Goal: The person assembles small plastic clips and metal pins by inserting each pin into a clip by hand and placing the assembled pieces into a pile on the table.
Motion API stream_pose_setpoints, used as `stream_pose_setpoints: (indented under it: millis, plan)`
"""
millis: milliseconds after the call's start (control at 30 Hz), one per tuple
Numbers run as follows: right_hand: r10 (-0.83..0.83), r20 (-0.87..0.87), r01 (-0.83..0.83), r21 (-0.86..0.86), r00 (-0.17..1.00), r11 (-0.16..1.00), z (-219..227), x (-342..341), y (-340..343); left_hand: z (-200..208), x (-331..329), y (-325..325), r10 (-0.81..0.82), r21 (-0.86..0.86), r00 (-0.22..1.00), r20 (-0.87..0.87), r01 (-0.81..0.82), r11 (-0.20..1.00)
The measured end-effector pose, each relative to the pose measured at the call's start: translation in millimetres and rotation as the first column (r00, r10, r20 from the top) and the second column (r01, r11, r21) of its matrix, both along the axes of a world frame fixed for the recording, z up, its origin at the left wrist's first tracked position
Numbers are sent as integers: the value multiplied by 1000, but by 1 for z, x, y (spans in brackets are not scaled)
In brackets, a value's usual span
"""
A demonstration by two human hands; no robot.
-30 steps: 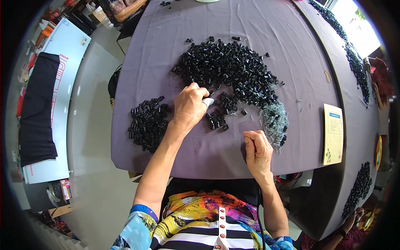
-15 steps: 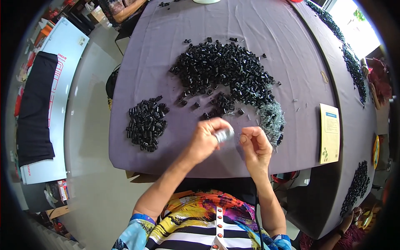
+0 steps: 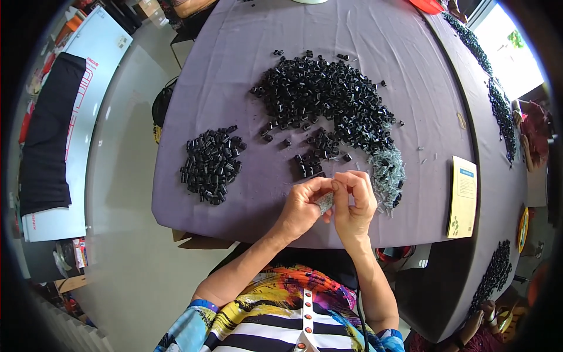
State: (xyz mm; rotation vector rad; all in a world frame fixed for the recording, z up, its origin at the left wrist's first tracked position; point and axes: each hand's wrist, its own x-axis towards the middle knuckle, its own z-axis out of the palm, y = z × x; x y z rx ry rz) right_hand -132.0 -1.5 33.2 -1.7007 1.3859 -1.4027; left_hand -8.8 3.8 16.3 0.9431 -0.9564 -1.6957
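Observation:
My left hand (image 3: 302, 208) and my right hand (image 3: 355, 208) meet over the table near its front edge, fingertips touching. Both are closed in a pinch. A grey speckled piece (image 3: 325, 203) shows at the fingers of the left hand; its kind is unclear. What the fingertips pinch is hidden. Just beyond the hands lies a small cluster of black plastic pieces (image 3: 307, 166). A heap of small clear plastic pins (image 3: 387, 170) is right of my right hand. Farther off spreads a large pile of short black tube-like pieces (image 3: 328, 94).
At the left, a separate pile of black pieces (image 3: 212, 165) sits on the purple-grey tablecloth (image 3: 264, 226). A yellow booklet (image 3: 463, 198) lies at the right. Beyond a table seam are more black pieces (image 3: 494, 268), with another person's hands (image 3: 488, 311) nearby.
My left hand has moved right until its fingertips meet those of my right hand. The grey speckled piece has come along with it. The whole view has shifted slightly.

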Motion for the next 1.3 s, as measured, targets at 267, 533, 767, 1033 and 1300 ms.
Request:
stream_pose_setpoints:
  millis: [267, 533, 767, 1033, 1300]
  plan:
    - [-51, 4, 50, 32, 999, 998, 0, 7, -3, -3, -8, 9, 269, -112, 960, 76, -259, 959]
    - [-42, 158, 25, 112, 987, 993, -20, 1, -6, -12, -8, 3, 351, -319, 919, 177, -284, 904]
    - [-47, 308, -20, 212, 950, 977, -18, 6, -4, -20, -15, 4, 393, -348, 900, 190, -312, 884]
    - [-38, -62, 35, -40, 997, 999, -19, 2, -5, -12, -17, 1, 489, -475, 816, 310, -313, 823]
    - [35, 410, -125, 196, 911, 973, -21, -4, 2, -6, -7, -1, 289, -12, 957, 25, -288, 957]
